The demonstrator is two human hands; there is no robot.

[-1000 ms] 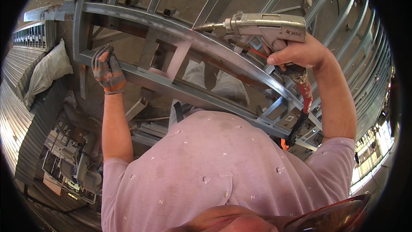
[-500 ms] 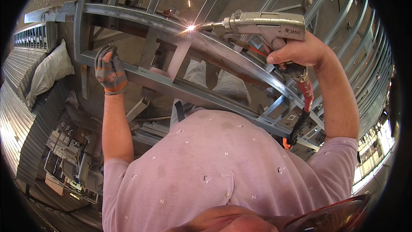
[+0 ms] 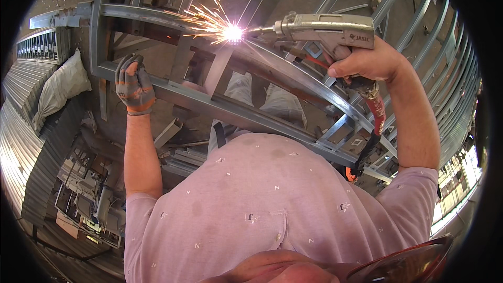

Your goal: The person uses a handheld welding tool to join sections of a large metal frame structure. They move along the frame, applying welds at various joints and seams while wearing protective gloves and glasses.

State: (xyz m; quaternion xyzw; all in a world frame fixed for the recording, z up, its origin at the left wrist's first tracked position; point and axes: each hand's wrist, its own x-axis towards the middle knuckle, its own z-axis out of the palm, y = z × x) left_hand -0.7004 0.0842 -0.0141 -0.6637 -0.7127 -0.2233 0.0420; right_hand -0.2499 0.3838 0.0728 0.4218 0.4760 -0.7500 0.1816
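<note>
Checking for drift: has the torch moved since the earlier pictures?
No, no clear shift either way: the torch is about where it was against the short metal crosspiece.

the head-worn fisheye looks down over the nearby shirt point(image 3: 251, 188) toward metal framing point(image 3: 209, 104).

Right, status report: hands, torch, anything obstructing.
Right hand gripping torch. Gloved left hand by lower rail. Sparks at torch tip. Glare masks part of curved rail.

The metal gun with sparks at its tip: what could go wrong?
The right hand gripping the metal gun is bare, so stray sparks might burn it. The pale trouser legs show through the metal frame below the glow; falling sparks could scorch them. The red hose runs close to the frame and might snag.
</note>
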